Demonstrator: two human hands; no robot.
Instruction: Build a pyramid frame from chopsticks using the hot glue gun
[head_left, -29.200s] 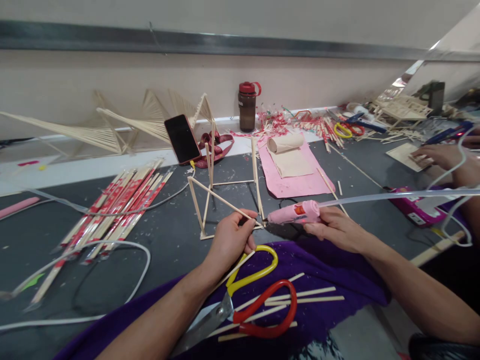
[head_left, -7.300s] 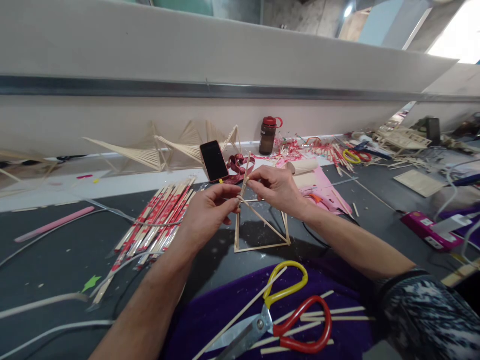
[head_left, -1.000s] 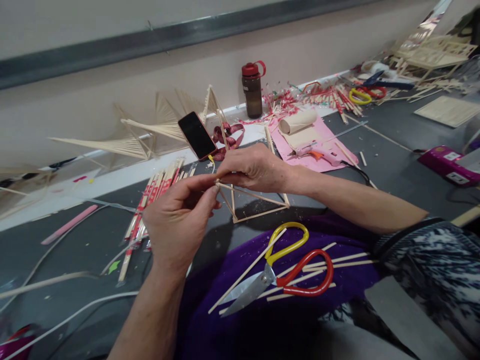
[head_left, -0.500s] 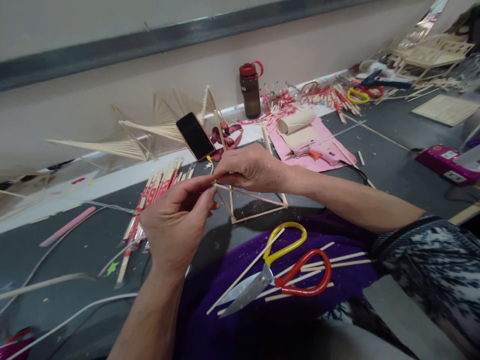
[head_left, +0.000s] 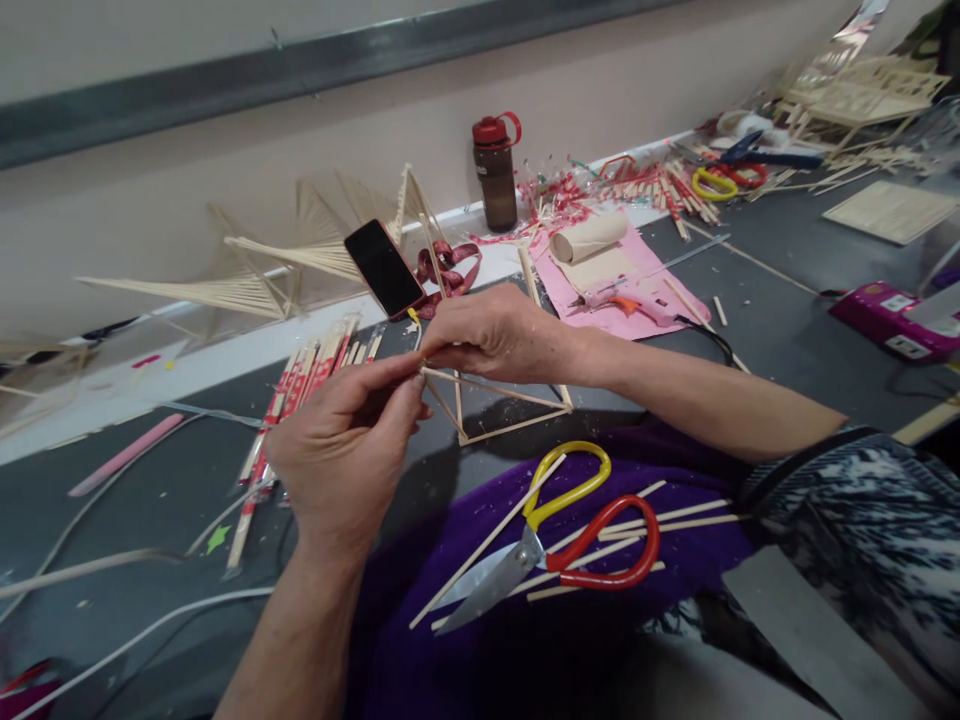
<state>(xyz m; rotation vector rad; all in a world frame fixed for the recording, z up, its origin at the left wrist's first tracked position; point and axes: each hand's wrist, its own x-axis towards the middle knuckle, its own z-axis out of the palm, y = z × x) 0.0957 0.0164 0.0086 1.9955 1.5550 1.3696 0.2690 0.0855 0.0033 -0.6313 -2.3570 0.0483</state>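
Observation:
A small frame of thin wooden sticks (head_left: 517,424) stands on the dark table in front of me. At its upper left corner my left hand (head_left: 349,440) pinches the joint between thumb and forefinger. My right hand (head_left: 499,335) is closed on the same corner from the other side, its fingertips touching those of the left. The exact stick ends under the fingertips are hidden. Below the hands, scissors (head_left: 532,550) with one yellow and one red handle lie on purple cloth among several loose wooden sticks (head_left: 487,545).
Behind the hands are a phone (head_left: 384,268), a red-lidded bottle (head_left: 495,175) and a fan-like stick model (head_left: 300,255). A pink glue gun (head_left: 637,305) lies at right on pink paper (head_left: 551,270). Wrapped chopsticks (head_left: 296,390) and white cables (head_left: 150,640) lie at left.
Both hands keep their pinch on the frame's corner. The whole view has shifted slightly, so things appear a little further left.

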